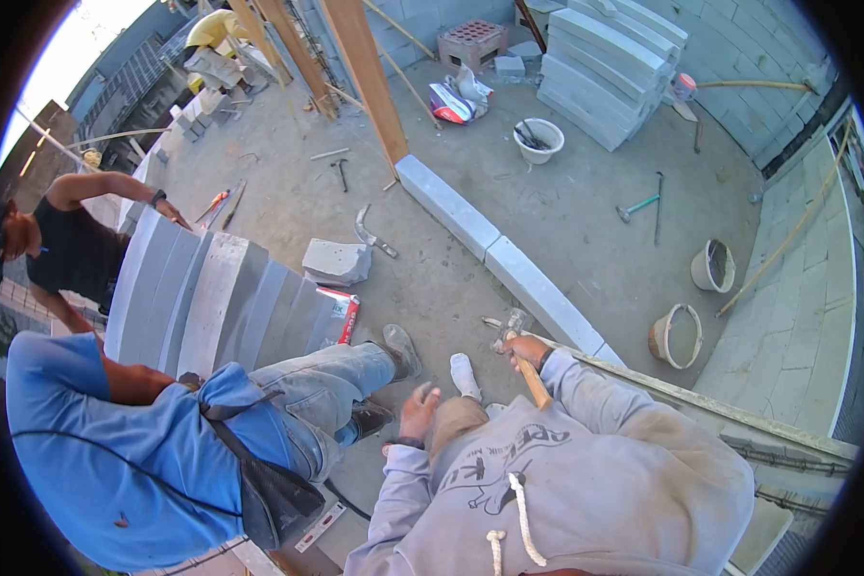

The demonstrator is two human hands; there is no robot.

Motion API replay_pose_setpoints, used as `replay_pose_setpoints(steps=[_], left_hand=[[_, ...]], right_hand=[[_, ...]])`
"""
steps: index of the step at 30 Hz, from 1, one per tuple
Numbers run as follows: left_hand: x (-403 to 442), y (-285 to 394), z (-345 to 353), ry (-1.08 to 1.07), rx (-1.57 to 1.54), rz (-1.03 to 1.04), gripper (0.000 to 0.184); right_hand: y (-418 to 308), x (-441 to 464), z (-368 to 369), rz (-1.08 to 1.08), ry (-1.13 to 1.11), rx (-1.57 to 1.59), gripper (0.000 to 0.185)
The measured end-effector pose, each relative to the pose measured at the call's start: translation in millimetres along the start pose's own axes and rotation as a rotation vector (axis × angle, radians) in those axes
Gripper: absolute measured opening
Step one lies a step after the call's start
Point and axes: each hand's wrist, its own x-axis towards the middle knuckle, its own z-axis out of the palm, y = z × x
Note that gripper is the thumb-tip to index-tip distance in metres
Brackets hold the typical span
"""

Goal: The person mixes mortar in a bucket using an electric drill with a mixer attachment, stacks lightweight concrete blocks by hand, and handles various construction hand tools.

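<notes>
My right hand (526, 351) is closed round a hammer (536, 384) by its wooden handle, just below the metal head. The head points away from me, close to a row of pale blocks (538, 290) laid end to end on the floor. My left hand (419, 411) hangs in front of my body near my knee, its fingers loosely bent and apart, with nothing seen in them. A foot in a white sock (464, 375) shows on the floor between my hands.
A person in a blue shirt (134, 442) stands close on my left; another in black reaches over stacked blocks (223, 298). A wooden post (365, 77) rises at the row's far end. Buckets (677, 336), a claw hammer (339, 175) and more stacked blocks (610, 72) stand or lie about.
</notes>
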Motion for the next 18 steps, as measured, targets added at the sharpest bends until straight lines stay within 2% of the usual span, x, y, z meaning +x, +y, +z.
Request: replay_pose_setpoints(steps=[1, 4, 6, 8, 11, 15, 18], left_hand=[[11, 0, -12, 0.02, 0.03, -0.01, 0.052], [76, 26, -35, 0.047, -0.29, -0.022, 0.046], [121, 56, -53, 0.059, -0.376, 0.036, 0.043], [144, 78, -65, 0.045, -0.43, -0.015, 0.041], [186, 104, -79, 0.061, -0.448, -0.097, 0.039], [245, 81, -94, 0.033, -0.407, -0.183, 0.038], [279, 71, -101, 0.075, -0.307, -0.119, 0.038]], right_hand=[[5, 5, 4, 0.019, 0.0, 0.032, 0.022], [-30, 31, 2, -0.018, -0.005, 0.083, 0.023], [-54, 29, 3, -0.042, 0.041, 0.038, 0.026], [-68, 34, 2, -0.034, 0.062, 0.095, 0.027], [-118, 25, -1, 0.0, 0.171, 0.039, 0.027], [-150, 78, -32, -0.026, 0.165, 0.179, 0.025], [-162, 144, -66, 0.022, 0.163, 0.143, 0.026]])
